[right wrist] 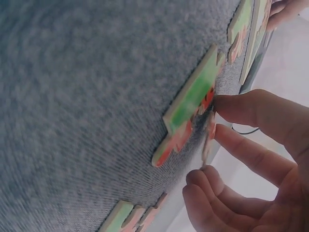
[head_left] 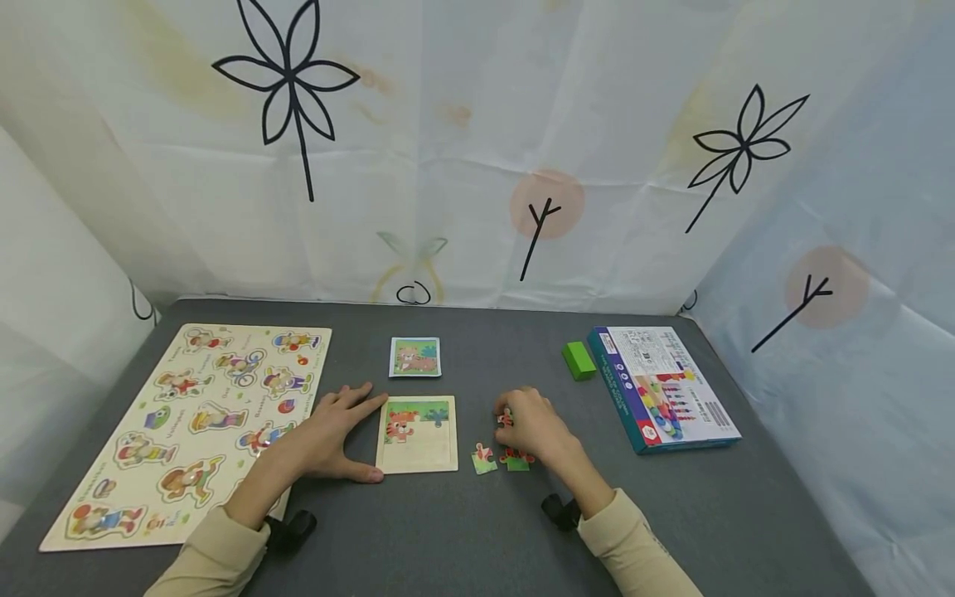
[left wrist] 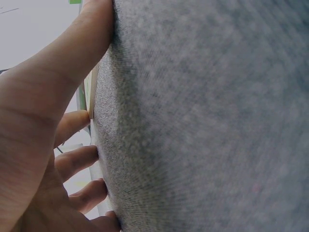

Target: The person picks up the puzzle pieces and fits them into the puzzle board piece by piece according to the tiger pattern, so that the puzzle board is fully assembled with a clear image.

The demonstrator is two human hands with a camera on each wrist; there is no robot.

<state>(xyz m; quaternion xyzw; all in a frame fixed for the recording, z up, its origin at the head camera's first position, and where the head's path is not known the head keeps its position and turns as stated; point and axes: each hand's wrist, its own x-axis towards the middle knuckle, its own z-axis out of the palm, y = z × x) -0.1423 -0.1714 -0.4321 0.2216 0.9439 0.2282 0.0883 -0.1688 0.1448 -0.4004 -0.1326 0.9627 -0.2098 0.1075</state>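
Observation:
A wooden puzzle tray (head_left: 418,456) lies in the middle of the table, with joined tiger-picture pieces (head_left: 400,425) along its top. My left hand (head_left: 339,435) is spread at its left side; thumb and index fingertip touch the edge near its corners. To the right of the tray, my right hand (head_left: 533,427) pinches a small red puzzle piece (right wrist: 209,137) between thumb and fingers, just over the table. Beneath it lies a green-and-red puzzle piece (right wrist: 190,101). Another loose piece (head_left: 483,458) is between that one and the tray. In the right wrist view, one more piece (right wrist: 118,217) shows low down.
Behind the tray lies a picture card (head_left: 414,357). A large wooden figure-puzzle board (head_left: 186,414) covers the left side, partly under my left forearm. To the right are a green block (head_left: 579,361) and a flat game box (head_left: 664,388). Cloth walls (head_left: 477,149) enclose the table.

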